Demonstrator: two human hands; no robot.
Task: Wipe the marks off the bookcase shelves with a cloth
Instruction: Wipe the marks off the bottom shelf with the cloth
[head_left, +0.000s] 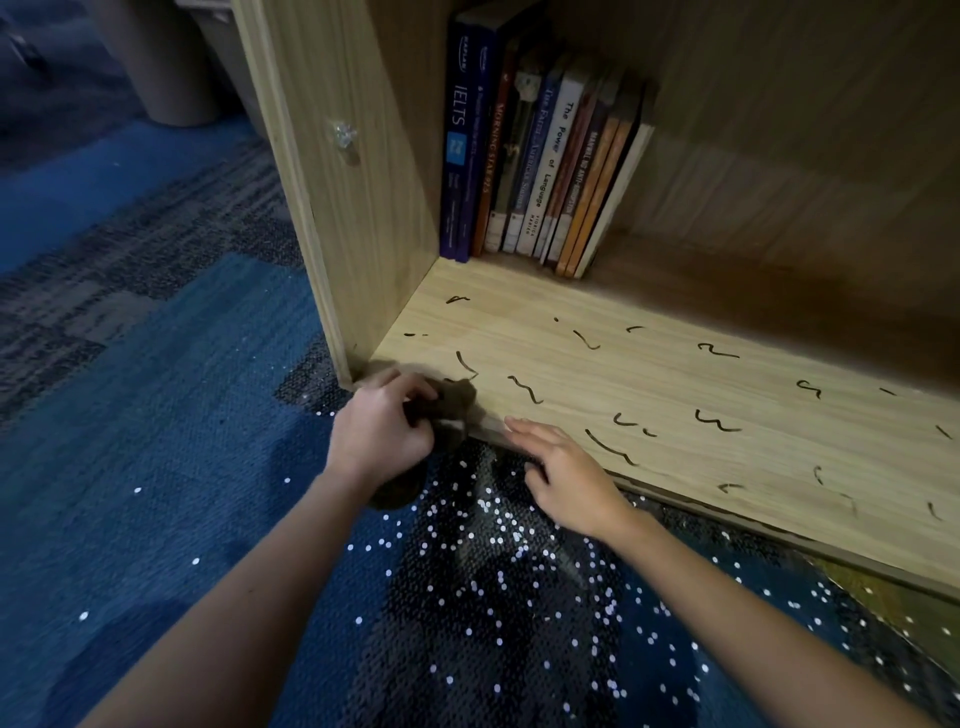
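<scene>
The bottom shelf (675, 374) of a light wooden bookcase carries several dark squiggly marks (524, 388) across its front half. My left hand (382, 431) grips a dark brown cloth (454, 402) at the shelf's front left corner. Part of the cloth hangs below my wrist over the carpet. My right hand (563, 475) rests flat with straight fingers on the shelf's front edge, just right of the cloth.
A row of books (540, 161) stands at the back left of the shelf against the bookcase side panel (332, 171). Blue patterned carpet (156, 415) with white specks lies in front. A round beige bin (171, 62) stands at the far left.
</scene>
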